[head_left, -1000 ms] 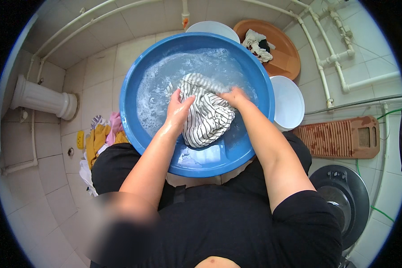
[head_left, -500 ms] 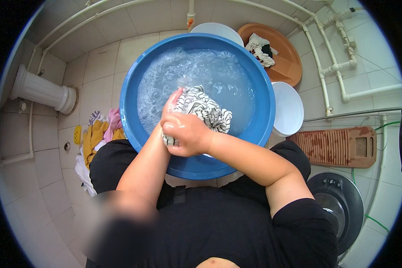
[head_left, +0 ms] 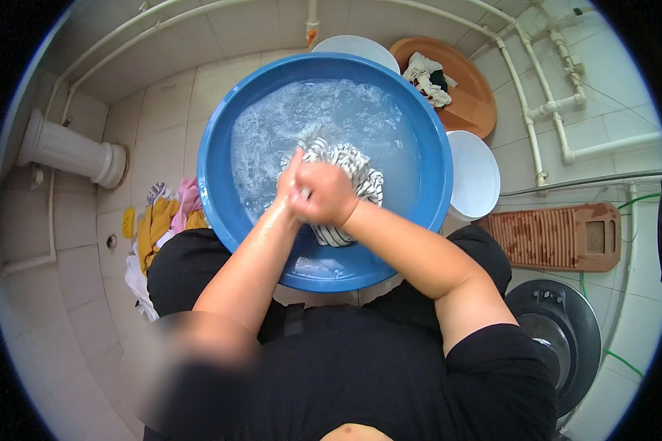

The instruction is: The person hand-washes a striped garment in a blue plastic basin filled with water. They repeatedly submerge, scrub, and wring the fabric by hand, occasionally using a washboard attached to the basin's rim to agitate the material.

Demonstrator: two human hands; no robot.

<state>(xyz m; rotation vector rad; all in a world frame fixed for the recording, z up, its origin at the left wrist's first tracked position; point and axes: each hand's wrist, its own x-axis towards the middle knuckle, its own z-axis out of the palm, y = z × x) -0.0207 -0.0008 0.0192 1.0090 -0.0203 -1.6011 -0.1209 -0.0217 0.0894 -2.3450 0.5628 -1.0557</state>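
Note:
A white cloth with dark stripes (head_left: 369,185) is bunched up in a large blue basin (head_left: 212,158) of sudsy water (head_left: 272,106). My right hand (head_left: 326,192) is closed in a fist on the cloth and pressed against my left hand (head_left: 287,182). Part of the left hand is hidden behind the right, with the cloth gripped between the two. Striped folds stick out beyond the knuckles, and another part hangs below the right wrist. Both hands look wet and slightly blurred by motion.
Yellow, pink and white clothes (head_left: 158,224) lie on the floor at left. At right are a white basin (head_left: 474,176), a brown washboard (head_left: 555,237) and a dark round basin (head_left: 577,316). Behind stands an orange-brown tub (head_left: 474,92) holding laundry. White pipes (head_left: 526,110) run along the walls.
My right hand has moved up and slightly right, against the left hand. The striped cloth has shifted, and a fold now hangs below the right wrist. The suds have swirled.

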